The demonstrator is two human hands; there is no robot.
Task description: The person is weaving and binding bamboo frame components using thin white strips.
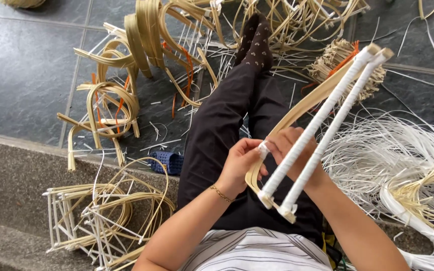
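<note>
Wrapped frame: a bent cane piece with two long rods bound in white strip (317, 125), held across the lap, its near ends toward the person's striped shirt, its far ends pointing up and away over the floor.
Left hand: the left hand (239, 163) is curled shut at the near-left rod of the frame, fingertips pinching what looks like the loose end of the white strip; a thin bracelet sits at the wrist.
Right hand: the right hand (292, 150) is closed round the frame from behind the rods, steadying it; the fingertips are partly hidden.
Doing it well: I'd judge the winding wants steady pull on the strip, each turn laid tight against the last, with the frame kept from twisting.
Left of the frame: a finished white-lashed cane cage (101, 216) on the stone step, near the left elbow.
Right of the frame: a loose heap of white strips (393, 155), just beside it.
Beyond the frame: the dark trouser leg and patterned sock (254, 42), then bent cane hoops (111, 105) scattered on the grey tiles.
</note>
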